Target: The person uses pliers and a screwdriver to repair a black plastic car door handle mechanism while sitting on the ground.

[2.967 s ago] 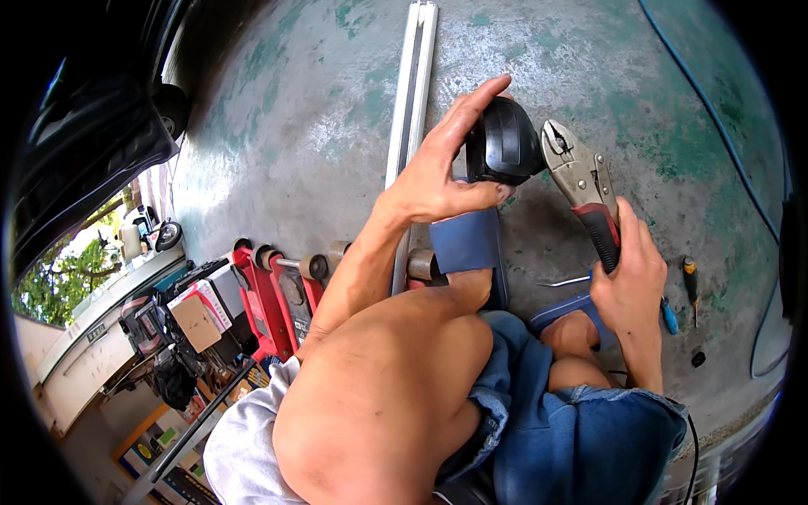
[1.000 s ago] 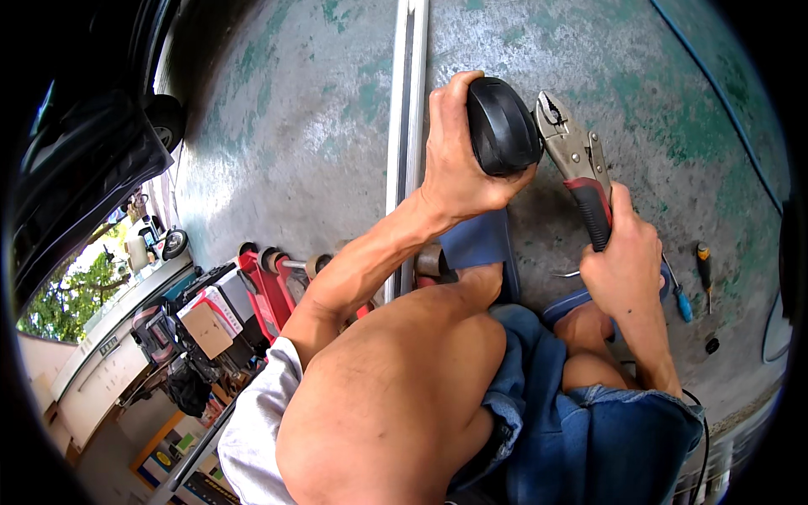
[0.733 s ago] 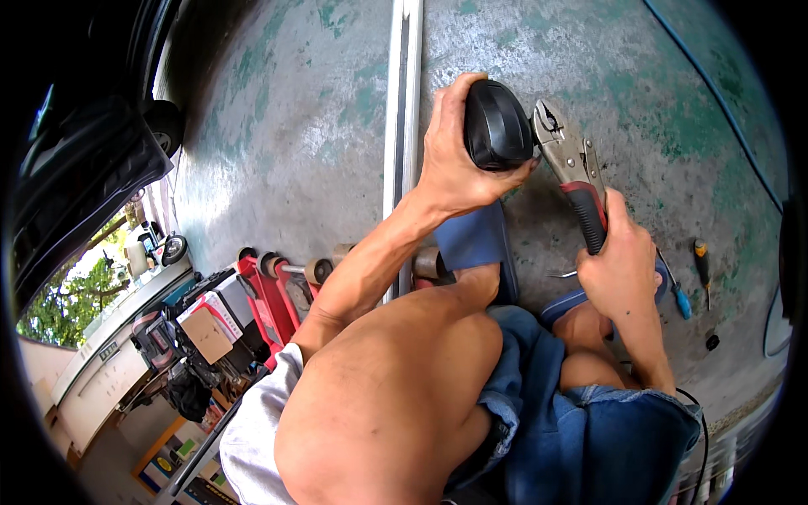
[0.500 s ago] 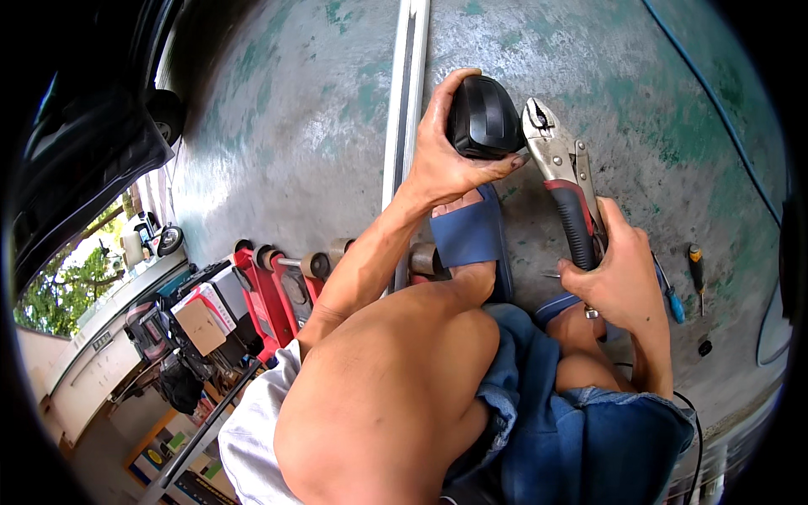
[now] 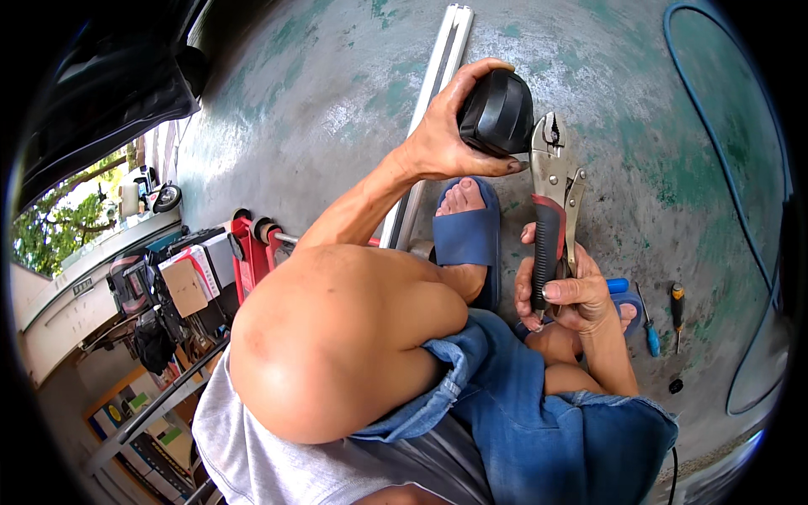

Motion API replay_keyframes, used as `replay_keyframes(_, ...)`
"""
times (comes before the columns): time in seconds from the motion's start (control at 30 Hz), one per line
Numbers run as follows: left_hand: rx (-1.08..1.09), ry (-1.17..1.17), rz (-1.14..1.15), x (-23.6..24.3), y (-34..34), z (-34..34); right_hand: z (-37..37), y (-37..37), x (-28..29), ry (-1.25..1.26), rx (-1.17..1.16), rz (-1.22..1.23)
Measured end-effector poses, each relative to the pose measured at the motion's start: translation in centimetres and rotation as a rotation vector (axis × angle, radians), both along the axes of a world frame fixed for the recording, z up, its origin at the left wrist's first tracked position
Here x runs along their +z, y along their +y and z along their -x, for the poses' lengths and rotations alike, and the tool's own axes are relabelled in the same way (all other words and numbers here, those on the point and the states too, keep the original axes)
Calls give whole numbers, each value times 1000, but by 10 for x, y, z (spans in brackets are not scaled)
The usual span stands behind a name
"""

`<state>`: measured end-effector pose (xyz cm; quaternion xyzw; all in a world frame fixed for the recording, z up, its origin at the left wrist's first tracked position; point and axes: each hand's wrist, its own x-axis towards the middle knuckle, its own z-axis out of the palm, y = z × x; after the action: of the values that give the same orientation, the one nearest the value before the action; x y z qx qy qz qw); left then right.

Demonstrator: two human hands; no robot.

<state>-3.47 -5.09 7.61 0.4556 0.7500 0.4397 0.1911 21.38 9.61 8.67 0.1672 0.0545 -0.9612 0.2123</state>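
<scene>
My left hand [image 5: 439, 141] is closed around a black, rounded, glossy plastic piece [image 5: 498, 114], its thumb below and fingers over the top. What kind of part this is cannot be made out. My right hand [image 5: 582, 296] grips a pair of locking pliers [image 5: 551, 168] low on the handles, the thumb and fingertips around the dark ribbed grip near its end. The pliers point upward, jaws slightly parted with nothing visible between them. Their head is right beside the black piece; whether they touch is unclear.
A long metal rail [image 5: 438, 71] lies on the floor beyond my left arm. At right are an orange-and-black screwdriver [image 5: 677, 307], a blue-handled screwdriver [image 5: 652, 338] and a blue hose [image 5: 730, 185]. A red floor jack [image 5: 247, 268] and a cardboard box [image 5: 183, 289] sit at left.
My right hand has turned and moved its grip lower on the pliers, which now stand more upright. The black piece is tilted a little in my left hand. The whole view has shifted.
</scene>
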Motion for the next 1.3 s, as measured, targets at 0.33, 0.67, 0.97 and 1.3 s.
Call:
replay_keyframes(0.33,135,-764,-78,23,12,-9,-13,-6,8,55,23,188)
replay_keyframes(0.67,244,-712,8,36,27,-8,-8,-4,22,-50,-2,9)
replay_keyframes(0.97,320,-666,-129,35,29,-6,-5,0,25,-54,-20,-46)
replay_keyframes(1.3,334,-653,-185,38,26,-13,-8,0,32,-43,-8,-113)
